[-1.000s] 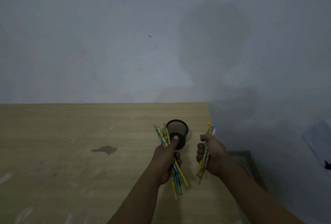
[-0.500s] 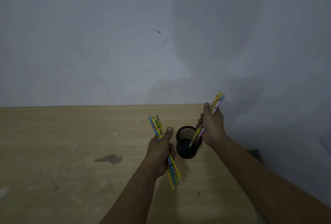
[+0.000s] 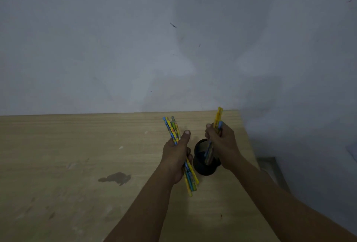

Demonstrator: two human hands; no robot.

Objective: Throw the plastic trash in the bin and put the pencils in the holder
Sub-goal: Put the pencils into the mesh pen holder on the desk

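R hand (image 3: 222, 145), fingers curled round a pencil bundle (image 3: 218, 118), has been lowered since approx. 0.5 s ago, and the tips are now noted inside the black mesh holder (image 3: 200, 166). Release is judged imminent. L hand (image 3: 176, 156), just beside the holder, grips a second bundle (image 3: 172, 128) yet to be deposited. Grey wall (image 3: 116, 38) and pale wood worktop (image 3: 77, 154) w/ dark stain (image 3: 115, 178) recorded.

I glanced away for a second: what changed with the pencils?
The right hand carried its pencils from beside the holder to above it and lowered their tips inside, still gripping them. The left hand keeps gripping its own bundle; the holder stays put.
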